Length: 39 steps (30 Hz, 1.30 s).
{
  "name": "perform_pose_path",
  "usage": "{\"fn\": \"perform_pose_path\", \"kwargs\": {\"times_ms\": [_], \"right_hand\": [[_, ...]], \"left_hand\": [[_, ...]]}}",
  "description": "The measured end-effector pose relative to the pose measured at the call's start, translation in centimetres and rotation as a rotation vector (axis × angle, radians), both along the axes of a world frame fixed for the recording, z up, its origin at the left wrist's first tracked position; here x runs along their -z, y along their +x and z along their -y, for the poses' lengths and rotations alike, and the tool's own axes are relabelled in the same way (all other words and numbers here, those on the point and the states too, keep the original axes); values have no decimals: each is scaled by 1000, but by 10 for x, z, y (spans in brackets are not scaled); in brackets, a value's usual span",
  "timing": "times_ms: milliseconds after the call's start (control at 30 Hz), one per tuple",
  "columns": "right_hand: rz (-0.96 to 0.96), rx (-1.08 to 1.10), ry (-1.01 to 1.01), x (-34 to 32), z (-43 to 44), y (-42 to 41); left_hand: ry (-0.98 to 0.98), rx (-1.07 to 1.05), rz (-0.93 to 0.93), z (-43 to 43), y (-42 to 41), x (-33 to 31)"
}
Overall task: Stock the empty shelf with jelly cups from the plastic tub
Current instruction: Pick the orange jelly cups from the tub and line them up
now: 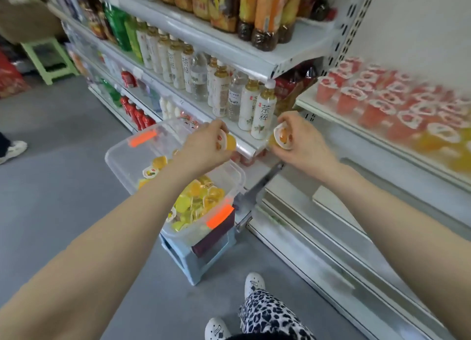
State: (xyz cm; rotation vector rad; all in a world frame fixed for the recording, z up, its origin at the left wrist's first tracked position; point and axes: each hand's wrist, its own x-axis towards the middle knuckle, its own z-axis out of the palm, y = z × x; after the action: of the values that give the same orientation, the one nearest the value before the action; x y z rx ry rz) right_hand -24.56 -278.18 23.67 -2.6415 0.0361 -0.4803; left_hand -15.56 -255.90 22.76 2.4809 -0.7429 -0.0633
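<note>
The carrying step is in hand: at frame centre the left hand (204,145) is curling its fingers round one orange jelly cup (226,141), and the right hand (303,140) is pinching a second orange cup (282,135), its printed film lid facing the camera. Below them the clear plastic tub (119,156) (orange latches, plenty of glossy yellow cups inside) is sitting on a pale blue stool (193,265). Next, I judge, both hands are needing to swing right to the white metal shelf (309,97) and set these small tapered cups upright beside the blurred orange ones (433,140), near the red jelly cups (377,102).

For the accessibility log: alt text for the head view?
The person's left grip and right grip each hold a small orange white-lidded jelly cup; below, a clear plastic tub with orange latches holds yellow jelly cups. Right: white metal shelf with blurred red jelly cups.
</note>
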Motion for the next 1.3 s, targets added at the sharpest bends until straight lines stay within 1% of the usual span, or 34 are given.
{"fn": "perform_pose_path", "kwargs": {"times_ms": [133,233,467,600,700,767,933,1200,1300], "right_hand": [[74,152,34,-26,37,-39],[109,244,65,-42,67,-73],[195,439,57,-71,161,-161],[198,534,21,-89,223,-212],[193,603,-20,-97,271,-244],[171,644,-40,-98,301,-261],[52,742,44,-85,360,-282],[-34,686,128,-49,419,-266],[-60,669,123,-40,437,-254]], "left_hand": [[-19,111,71,49,-11,-24],[-95,164,91,94,-31,-45],[-165,381,208,215,-78,-79],[-195,456,207,283,-117,-94],[-249,479,195,330,-150,-98],[-246,488,200,358,-166,-98],[-225,456,234,414,-189,-96],[-210,381,236,456,-194,-96],[-210,359,242,466,-191,-94]]}}
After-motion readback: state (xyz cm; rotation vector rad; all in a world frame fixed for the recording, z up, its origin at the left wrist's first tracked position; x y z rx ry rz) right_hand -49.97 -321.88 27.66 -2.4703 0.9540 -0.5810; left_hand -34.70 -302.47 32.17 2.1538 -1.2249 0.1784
